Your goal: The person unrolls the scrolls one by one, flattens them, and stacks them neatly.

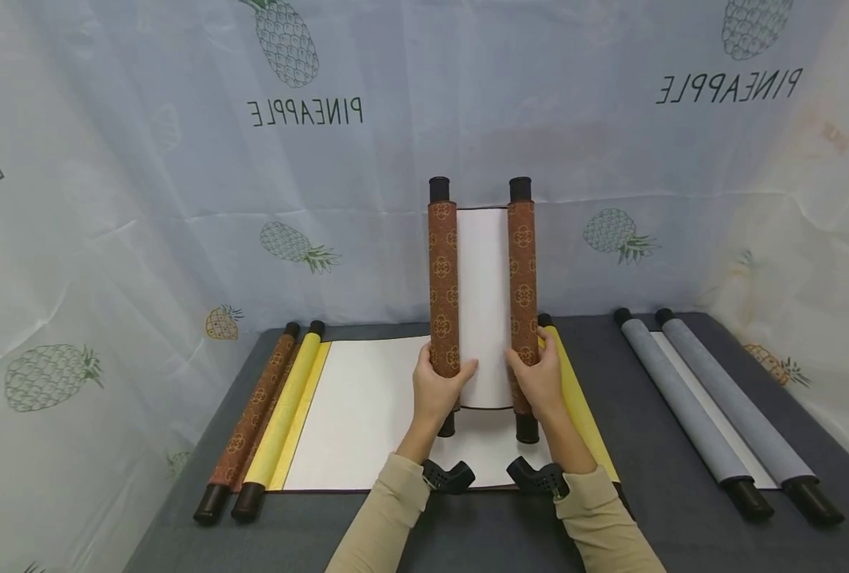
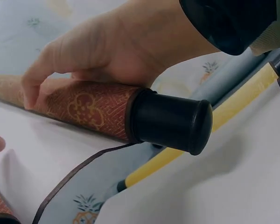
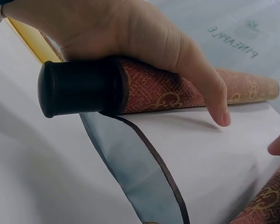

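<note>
A brown scroll with gold flower patterns (image 1: 443, 278) stands nearly upright in the head view, partly unrolled, with a strip of white paper (image 1: 484, 302) between its two rolls. My left hand (image 1: 437, 390) grips the left roll near its lower end, thumb over the paper side. Round the right roll (image 3: 170, 91), my right hand (image 1: 543, 380) is curled in the same way. Black knobs (image 2: 172, 122) cap the rolls. Behind the lower part lies a yellow scroll (image 1: 284, 414), spread open with its white sheet (image 1: 367, 406) showing; its right roll is partly hidden by my right hand and forearm.
On the dark grey table (image 1: 309, 537), another brown patterned scroll (image 1: 252, 414) lies at the left, beside the yellow roll. A grey scroll (image 1: 689, 398), slightly unrolled, lies at the right. A pale curtain with pineapple prints (image 1: 410, 103) hangs behind and at both sides.
</note>
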Action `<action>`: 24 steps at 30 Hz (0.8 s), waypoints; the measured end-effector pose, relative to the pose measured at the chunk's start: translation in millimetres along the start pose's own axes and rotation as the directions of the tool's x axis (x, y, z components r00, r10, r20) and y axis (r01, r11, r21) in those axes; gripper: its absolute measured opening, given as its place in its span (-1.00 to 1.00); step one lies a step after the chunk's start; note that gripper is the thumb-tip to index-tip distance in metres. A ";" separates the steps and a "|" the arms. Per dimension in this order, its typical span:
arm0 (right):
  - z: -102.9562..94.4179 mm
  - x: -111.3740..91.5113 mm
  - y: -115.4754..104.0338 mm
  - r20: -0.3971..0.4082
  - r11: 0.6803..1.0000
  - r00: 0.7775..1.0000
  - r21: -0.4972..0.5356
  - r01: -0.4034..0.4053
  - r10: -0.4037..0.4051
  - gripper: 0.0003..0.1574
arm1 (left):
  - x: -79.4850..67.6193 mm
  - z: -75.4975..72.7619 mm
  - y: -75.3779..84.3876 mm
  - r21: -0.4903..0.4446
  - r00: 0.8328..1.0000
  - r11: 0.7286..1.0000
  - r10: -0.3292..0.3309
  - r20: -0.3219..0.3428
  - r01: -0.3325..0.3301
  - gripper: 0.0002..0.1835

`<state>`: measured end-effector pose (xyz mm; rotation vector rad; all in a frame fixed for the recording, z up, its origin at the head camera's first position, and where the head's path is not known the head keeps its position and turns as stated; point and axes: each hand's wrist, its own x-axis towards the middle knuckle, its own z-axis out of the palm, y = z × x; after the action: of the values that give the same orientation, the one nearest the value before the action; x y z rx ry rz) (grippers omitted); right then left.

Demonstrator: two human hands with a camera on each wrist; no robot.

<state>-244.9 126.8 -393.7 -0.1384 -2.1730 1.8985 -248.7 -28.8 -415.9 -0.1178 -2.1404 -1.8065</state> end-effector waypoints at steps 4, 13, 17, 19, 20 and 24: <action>-1.5 3.0 4.4 0.004 1.000 1.000 -0.025 0.005 -0.005 0.03 | 2.3 -0.1 -3.4 -0.021 1.000 1.000 0.001 0.004 -0.001 -0.34; -5.5 7.4 9.0 -0.037 0.999 0.998 -0.022 0.041 -0.042 -0.17 | 5.8 -1.8 -7.3 -0.028 1.000 1.000 0.007 0.019 -0.006 -0.38; -7.0 8.7 9.3 -0.054 0.999 0.997 -0.021 0.049 -0.050 -0.36 | 7.6 -3.0 -8.6 -0.022 1.000 1.000 0.008 0.010 -0.008 -0.42; -8.2 8.9 9.2 -0.063 0.998 0.997 -0.042 0.050 -0.053 -0.43 | 7.9 -4.2 -8.2 -0.014 1.000 1.000 0.007 0.012 -0.007 -0.45; -8.7 9.0 9.3 -0.067 0.997 0.996 -0.055 0.054 -0.057 -0.46 | 8.0 -4.9 -7.8 -0.011 1.000 1.000 0.006 0.016 -0.006 -0.47; -11.0 8.5 8.8 -0.086 0.995 0.994 -0.082 0.064 -0.071 -0.50 | 7.8 -8.2 -6.0 -0.010 0.999 1.000 -0.007 0.046 0.007 -0.48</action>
<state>-251.2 140.7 -400.0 -0.1582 -2.1664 1.7374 -256.0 -39.0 -418.0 -0.1557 -2.1656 -1.8361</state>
